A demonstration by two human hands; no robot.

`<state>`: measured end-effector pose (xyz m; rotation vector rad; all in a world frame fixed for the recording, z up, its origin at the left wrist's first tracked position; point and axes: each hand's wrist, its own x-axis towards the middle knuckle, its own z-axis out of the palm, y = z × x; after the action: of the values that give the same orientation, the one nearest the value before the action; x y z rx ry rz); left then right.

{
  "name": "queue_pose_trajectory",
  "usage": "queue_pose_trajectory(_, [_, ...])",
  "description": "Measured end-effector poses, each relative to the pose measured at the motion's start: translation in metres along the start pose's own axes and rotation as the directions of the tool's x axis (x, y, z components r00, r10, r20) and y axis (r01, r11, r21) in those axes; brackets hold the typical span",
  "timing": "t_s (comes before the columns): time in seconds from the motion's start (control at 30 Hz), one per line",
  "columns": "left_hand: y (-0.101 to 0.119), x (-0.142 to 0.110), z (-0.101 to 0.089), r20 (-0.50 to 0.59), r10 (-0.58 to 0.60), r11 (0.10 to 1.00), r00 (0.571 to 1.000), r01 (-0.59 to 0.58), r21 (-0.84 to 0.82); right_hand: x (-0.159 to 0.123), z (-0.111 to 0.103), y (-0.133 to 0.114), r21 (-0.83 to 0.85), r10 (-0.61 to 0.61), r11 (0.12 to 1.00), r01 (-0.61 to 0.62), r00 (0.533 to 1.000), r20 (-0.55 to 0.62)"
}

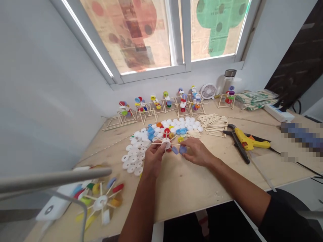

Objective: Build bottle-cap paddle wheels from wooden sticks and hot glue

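My left hand [153,159] pinches a white bottle-cap hub [166,143] that has thin wooden sticks poking out of it like spokes. My right hand [195,151] is closed on a blue bottle cap [182,149] at the end of one spoke, beside a second blue cap [175,150]. Both hands hover just above the wooden table [181,181], right in front of a spread of loose caps [161,134], mostly white with some blue, red and yellow.
A yellow glue gun [246,143] lies to the right with its cord. A heap of wooden sticks [213,122] sits behind it. Several finished cap windmills [161,104] line the wall, beside a small white fan [208,91]. Another finished wheel [101,201] lies at the near left.
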<state>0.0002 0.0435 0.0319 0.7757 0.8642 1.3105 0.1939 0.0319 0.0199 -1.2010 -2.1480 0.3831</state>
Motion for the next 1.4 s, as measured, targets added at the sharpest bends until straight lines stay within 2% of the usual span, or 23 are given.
queue_pose_trajectory(0.2, [-0.001,0.002,-0.002,-0.009,0.037,0.999,0.999,-0.037,0.004,-0.001,0.004,-0.005,-0.088,-0.010,0.996,0.017,0.997,0.080])
queue_pose_trajectory(0.4, [0.001,-0.001,0.000,0.028,0.008,1.000,1.000,-0.008,0.008,0.002,0.014,-0.006,-0.181,-0.019,0.983,0.026,0.999,0.038])
queue_pose_trajectory(0.57, [0.001,0.000,-0.001,0.060,-0.012,1.000,0.998,0.013,-0.019,0.002,0.016,-0.006,-0.186,-0.012,0.982,0.014,1.000,0.012])
queue_pose_trajectory(0.7, [0.002,0.000,0.000,0.053,-0.036,0.998,0.998,0.038,-0.040,0.002,0.013,-0.006,-0.053,0.075,0.995,-0.079,0.995,-0.066])
queue_pose_trajectory(0.83, [0.004,-0.001,0.003,0.029,-0.054,0.998,0.998,0.055,-0.034,0.004,0.004,-0.005,0.075,0.191,0.981,-0.181,0.969,-0.157])
queue_pose_trajectory(1.03, [0.003,0.001,0.003,0.080,-0.010,1.000,0.997,0.011,-0.015,0.008,-0.011,-0.001,0.255,0.290,0.938,-0.236,0.936,-0.201])
queue_pose_trajectory(1.17, [0.004,0.001,0.003,0.090,0.027,1.000,0.996,-0.025,-0.017,0.014,-0.005,0.005,0.372,0.356,0.889,-0.268,0.915,-0.191])
queue_pose_trajectory(1.4, [0.005,0.001,0.002,0.069,-0.016,0.999,0.998,0.019,-0.039,0.013,0.012,0.017,0.483,0.452,0.811,-0.329,0.877,-0.161])
